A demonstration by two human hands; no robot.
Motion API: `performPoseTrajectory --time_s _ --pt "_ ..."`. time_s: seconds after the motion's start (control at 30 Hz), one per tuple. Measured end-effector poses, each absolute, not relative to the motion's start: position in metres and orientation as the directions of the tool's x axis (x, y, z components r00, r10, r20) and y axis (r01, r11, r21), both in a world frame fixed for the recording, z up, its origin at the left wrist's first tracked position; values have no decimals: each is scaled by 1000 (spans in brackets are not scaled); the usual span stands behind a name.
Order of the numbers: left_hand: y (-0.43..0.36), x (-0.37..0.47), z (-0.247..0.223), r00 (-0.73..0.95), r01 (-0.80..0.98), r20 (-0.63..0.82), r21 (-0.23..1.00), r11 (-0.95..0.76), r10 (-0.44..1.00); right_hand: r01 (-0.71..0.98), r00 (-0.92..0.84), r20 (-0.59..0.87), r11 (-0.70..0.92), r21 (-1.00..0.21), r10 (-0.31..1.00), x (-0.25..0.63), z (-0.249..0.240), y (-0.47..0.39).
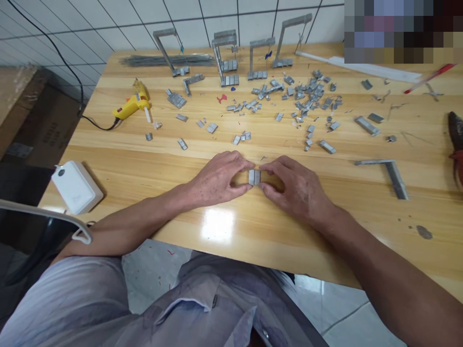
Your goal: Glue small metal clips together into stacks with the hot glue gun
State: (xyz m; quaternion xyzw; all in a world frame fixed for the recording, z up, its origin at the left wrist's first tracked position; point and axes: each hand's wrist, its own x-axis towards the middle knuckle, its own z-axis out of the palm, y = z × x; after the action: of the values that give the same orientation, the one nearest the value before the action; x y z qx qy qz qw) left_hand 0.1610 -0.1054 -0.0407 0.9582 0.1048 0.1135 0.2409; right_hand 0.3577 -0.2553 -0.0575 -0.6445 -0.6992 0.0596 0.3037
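Two small grey metal-looking blocks sit side by side near the middle of the table, a left block (251, 177) and a right block (257, 178). My left hand (219, 179) grips the left one between thumb and fingertips. From the other side, the thumb and fingers of my right hand (298, 189) close on the right one. The blocks appear to touch along a thin dark seam. Beyond my hands lies a little cluster of similar grey pieces (242, 137). An L-shaped grey piece (392, 176) lies to the right.
Grey C-shaped frames (224, 58) stand along the back by thin wires (144, 60). Many loose grey pieces (313, 91) are scattered before them. At left are a yellow glue gun (133, 106) and a white power-bank-like box (77, 188). A red pen (430, 78) lies far right.
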Motion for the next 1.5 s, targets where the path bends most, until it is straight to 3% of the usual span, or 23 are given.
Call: performPoseTrajectory --time_s 0.43,0.7,0.9,1.17,1.33,1.5 --pt "-110 161 -42 923 121 251 532 -838 292 868 22 349 155 -471 937 357 -58 -256" --pt "-112 161 -45 942 90 278 335 -938 190 841 6 354 187 -508 935 359 -56 -254" --pt "-111 160 -46 934 56 325 275 -960 147 846 -2 388 208 -491 922 359 -57 -255" --pt "-113 160 -45 883 98 373 448 -889 285 821 33 362 181 -541 932 359 -53 -255" --pt "-114 161 -41 857 155 311 606 -780 411 805 74 366 162 -571 928 359 -52 -254" --pt "-114 161 -39 835 175 291 664 -727 466 758 122 353 143 -637 928 359 -51 -254"
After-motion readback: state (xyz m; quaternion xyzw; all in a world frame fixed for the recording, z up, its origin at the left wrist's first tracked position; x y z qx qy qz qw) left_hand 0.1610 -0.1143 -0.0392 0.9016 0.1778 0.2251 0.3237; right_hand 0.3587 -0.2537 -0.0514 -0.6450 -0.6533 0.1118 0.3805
